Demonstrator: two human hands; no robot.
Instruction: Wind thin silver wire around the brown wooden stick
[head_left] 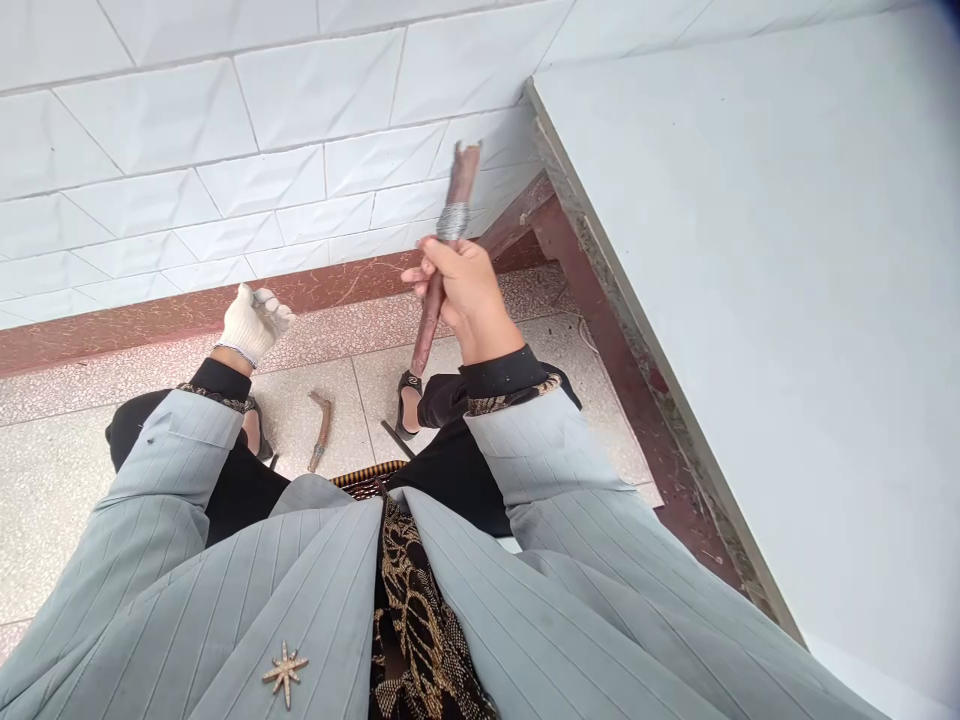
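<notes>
While your right hand (474,292) grips the upper-centre stick (430,312), its wire (453,221) looks wound, remainder unclear; your half-curled left hand (252,324) is empty.

Brown straight stick of matt, rough-looking wood (463,178), bound in shiny grey metal wire (453,221); white knitted-cloth glove (253,324); glossy, ridged white wall tiles (322,85).

Readable text: none | right shoe (401,428): small pale emblem (412,381), too small to make out
</notes>
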